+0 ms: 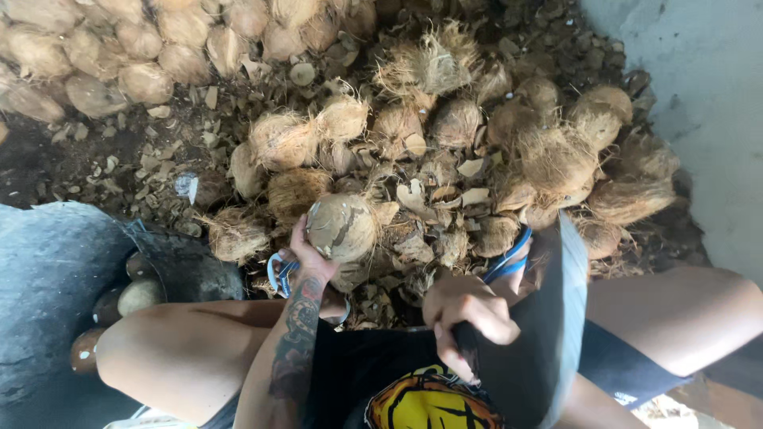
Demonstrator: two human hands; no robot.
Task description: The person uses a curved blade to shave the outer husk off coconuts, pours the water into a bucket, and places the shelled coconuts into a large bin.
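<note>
Heap of fibrous husked coconuts point(445, 135) ahead, dark tub point(56, 270) left, broad blade point(548, 318) gripped by right hand point(465, 318) fingers wrapped on handle, left hand point(306, 254) fingers cupping round brown partly-stripped coconut point(342, 229) before knees, husk scraps point(421, 199) around.

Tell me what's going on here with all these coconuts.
A seated person holds a partly husked coconut up in the left hand. The right hand grips the handle of a wide blade, which is blurred. In front lies a pile of hairy coconuts amid husk scraps. More husked ones are heaped at top left, and a few smooth ones sit in a dark tub on the left.
</note>
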